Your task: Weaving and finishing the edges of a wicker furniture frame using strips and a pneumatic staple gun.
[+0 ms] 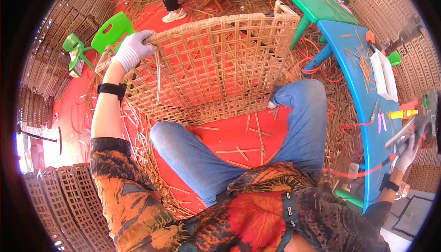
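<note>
Red floor — wicker panel before the knees, left hand clasping its rim; right hand wrapped round a blurred tool — a snagged red hose could jerk it askew.

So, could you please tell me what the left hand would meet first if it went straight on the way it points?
The left hand would likely meet the woven panel first, since it grips its top edge; depth beyond is unclear.

Before you, a tan woven panel is standing tilted, a pale strand dangling at its left, while a blurred grey tool is showing by the table.
</note>
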Motion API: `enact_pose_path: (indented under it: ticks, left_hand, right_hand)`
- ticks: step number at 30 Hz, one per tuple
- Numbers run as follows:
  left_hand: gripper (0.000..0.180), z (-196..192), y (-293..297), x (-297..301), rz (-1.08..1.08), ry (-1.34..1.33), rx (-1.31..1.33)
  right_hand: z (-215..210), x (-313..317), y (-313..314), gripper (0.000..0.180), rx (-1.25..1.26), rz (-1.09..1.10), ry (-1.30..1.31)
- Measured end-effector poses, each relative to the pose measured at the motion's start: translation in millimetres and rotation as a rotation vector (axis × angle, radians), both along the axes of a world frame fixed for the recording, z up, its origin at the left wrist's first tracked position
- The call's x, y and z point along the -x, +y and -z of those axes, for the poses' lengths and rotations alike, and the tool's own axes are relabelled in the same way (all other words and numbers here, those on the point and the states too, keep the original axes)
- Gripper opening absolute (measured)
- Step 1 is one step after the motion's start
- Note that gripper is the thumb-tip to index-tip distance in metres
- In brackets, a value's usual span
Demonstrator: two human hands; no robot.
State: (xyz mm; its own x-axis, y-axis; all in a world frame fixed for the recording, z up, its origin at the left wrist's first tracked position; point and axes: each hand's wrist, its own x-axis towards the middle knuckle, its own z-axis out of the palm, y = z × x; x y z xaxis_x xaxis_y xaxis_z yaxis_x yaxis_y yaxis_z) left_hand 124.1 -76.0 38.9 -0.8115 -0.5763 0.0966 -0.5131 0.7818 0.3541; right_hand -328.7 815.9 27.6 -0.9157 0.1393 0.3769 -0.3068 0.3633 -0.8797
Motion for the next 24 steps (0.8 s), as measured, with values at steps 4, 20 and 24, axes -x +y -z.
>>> enact_pose_path:
  ticks: [4,20,24]
  left_hand:
    - [0.043,6.8,-4.5,1.3,0.023,0.018,0.039]
    - [0.04,16.1,-4.1,2.1,0.057,0.047,0.212]
    - [0.039,15.9,-0.8,0.4,0.073,0.051,0.235]
  right_hand:
    - [-90.4,-54.4,-201.4,0.028,0.391,-0.66,-0.124]
    - [-3.2,-331.2,-609.7,0.026,0.036,-1.223,-0.485]
    - [16.3,-333.6,-626.2,0.025,0.067,-1.271,-0.376]
